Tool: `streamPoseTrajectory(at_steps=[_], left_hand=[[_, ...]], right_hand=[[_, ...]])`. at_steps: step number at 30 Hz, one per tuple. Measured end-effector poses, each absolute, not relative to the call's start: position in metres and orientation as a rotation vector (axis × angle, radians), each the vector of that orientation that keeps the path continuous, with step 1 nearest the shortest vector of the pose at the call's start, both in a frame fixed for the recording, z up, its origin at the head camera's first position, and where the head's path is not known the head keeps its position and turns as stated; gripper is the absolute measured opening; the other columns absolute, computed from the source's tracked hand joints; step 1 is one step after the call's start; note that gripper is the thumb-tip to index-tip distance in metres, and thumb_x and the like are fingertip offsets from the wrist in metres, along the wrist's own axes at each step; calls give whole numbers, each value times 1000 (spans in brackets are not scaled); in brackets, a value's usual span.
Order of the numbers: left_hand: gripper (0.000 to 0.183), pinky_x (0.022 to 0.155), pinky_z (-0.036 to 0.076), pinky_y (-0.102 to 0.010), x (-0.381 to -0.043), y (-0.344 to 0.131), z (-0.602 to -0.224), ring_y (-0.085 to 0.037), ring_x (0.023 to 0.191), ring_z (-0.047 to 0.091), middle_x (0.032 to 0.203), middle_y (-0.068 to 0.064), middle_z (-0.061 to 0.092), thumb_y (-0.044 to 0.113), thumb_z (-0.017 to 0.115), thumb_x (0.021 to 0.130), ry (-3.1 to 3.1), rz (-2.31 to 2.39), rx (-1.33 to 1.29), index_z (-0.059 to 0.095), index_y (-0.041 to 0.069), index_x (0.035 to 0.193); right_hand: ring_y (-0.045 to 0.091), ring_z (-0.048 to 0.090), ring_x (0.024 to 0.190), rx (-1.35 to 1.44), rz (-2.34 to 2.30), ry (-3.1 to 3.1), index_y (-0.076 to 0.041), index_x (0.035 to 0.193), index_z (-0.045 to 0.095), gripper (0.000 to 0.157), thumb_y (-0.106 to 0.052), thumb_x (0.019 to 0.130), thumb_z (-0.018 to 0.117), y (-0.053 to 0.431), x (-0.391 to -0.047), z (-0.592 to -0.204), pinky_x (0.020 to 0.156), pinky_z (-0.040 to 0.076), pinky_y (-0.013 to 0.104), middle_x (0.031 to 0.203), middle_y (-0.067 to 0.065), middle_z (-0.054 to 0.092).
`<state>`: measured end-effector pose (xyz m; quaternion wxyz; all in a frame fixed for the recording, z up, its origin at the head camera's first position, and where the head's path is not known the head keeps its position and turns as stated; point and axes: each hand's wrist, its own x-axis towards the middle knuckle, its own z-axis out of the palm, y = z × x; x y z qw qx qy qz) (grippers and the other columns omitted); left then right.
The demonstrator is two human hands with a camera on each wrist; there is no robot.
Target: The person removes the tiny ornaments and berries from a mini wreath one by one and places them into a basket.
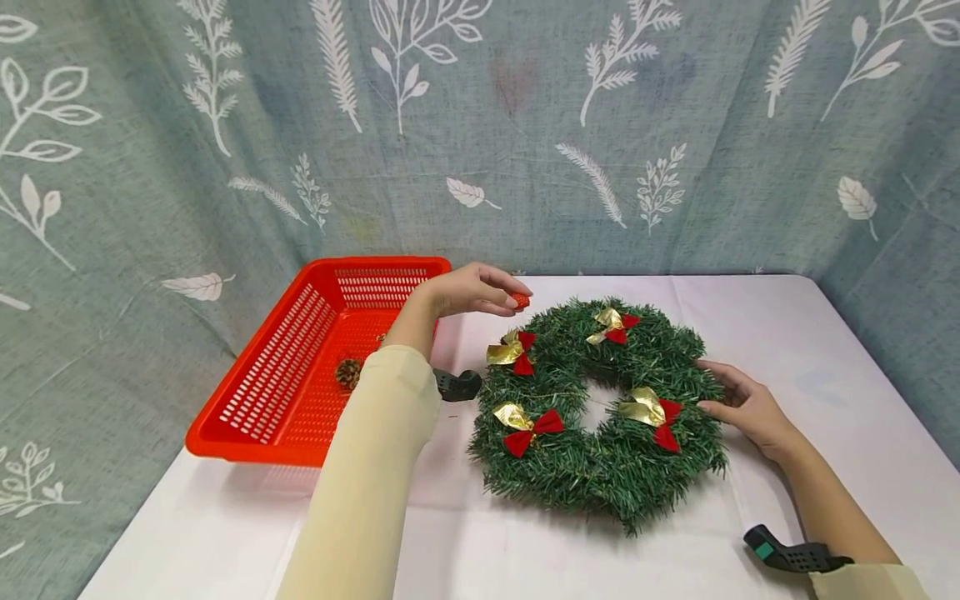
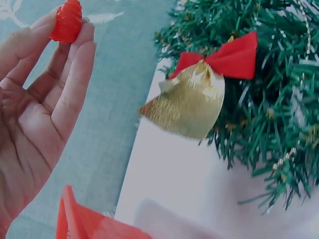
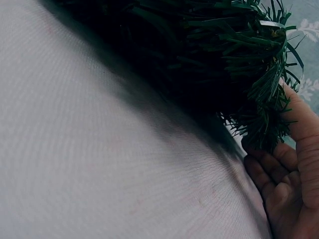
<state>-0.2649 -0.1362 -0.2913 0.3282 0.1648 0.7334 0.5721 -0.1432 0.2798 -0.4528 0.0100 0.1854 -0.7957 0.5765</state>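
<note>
My left hand [image 1: 474, 290] is raised beyond the wreath's far left side. Between thumb and fingertips it pinches a small red ornament [image 2: 68, 21], bumpy like a berry. A green tinsel wreath [image 1: 600, 475] lies flat on the table, bearing several red and gold bows [image 1: 533, 429] and a thin beaded strand. At its right edge my right hand [image 1: 750, 408] holds the rim, thumb toward the near side and fingers behind. In the right wrist view the branch tips [image 3: 266, 107] rest between thumb and fingers, partly hiding the fingertips.
A red plastic basket [image 1: 262, 367] with slotted walls stands on the left under my left forearm. Inside lies a pinecone [image 1: 348, 374]; the sleeve hides part of the basket. White cloth covers the table [image 1: 795, 333], and a patterned green curtain [image 1: 480, 125] hangs behind.
</note>
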Motion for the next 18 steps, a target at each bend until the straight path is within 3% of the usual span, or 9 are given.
streamPoseTrajectory(at_steps=[7, 18], left_hand=[[37, 98, 47, -35, -262, -155, -289, -22, 108, 61, 129, -12, 57, -2, 61, 87, 1934, 1496, 394, 60, -3, 123], [33, 96, 48, -34, -255, -186, -276, -28, 114, 59, 131, -12, 54, -2, 62, 86, 1968, 1564, 295, 64, -1, 119]], right_hand=[[-19, 35, 116, 587, 1806, -2477, -11, 142, 43, 59, 1, 88, 63, 279, -143, -454, 89, 34, 2, 135, -24, 43], [-18, 37, 115, 575, 1774, -2492, -18, 141, 46, 59, 1, 88, 63, 280, -144, -454, 87, 35, 3, 139, -16, 44]])
